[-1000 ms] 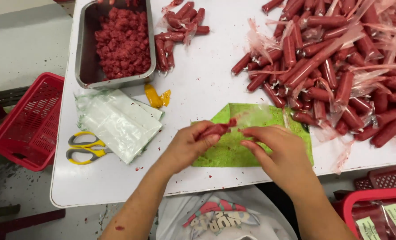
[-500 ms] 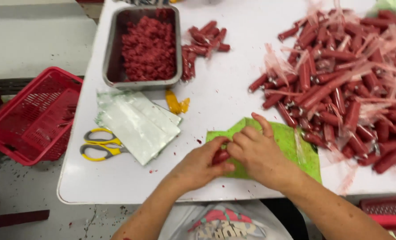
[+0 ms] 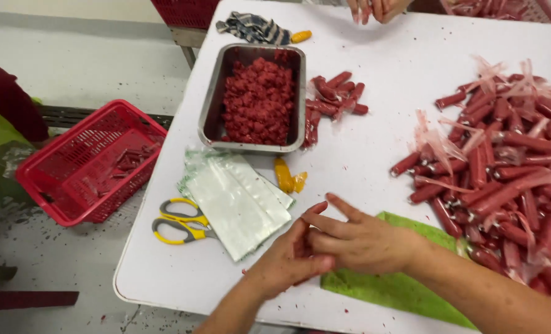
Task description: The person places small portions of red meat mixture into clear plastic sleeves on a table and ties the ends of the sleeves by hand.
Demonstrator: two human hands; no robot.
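I'm at a white bench (image 3: 374, 111) with rounded corners, under even, bright light. Below to my left lies a speckled grey concrete floor (image 3: 59, 260), where a red plastic basket (image 3: 87, 164) rests beside the bench.

A stack of flat, clear plastic bags (image 3: 237, 202) is laid on the white bench (image 3: 374, 130) beside the yellow scissors (image 3: 179, 221). Red sausages in clear twisted wrappers (image 3: 504, 167) are heaped at the right.

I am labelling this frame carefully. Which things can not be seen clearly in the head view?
- Item between left hand and right hand: hidden by fingers.
- Sausage pile: cut off at right edge.
- Red basket contents: blurred behind mesh.
- Another person's hands: cut off at top edge.
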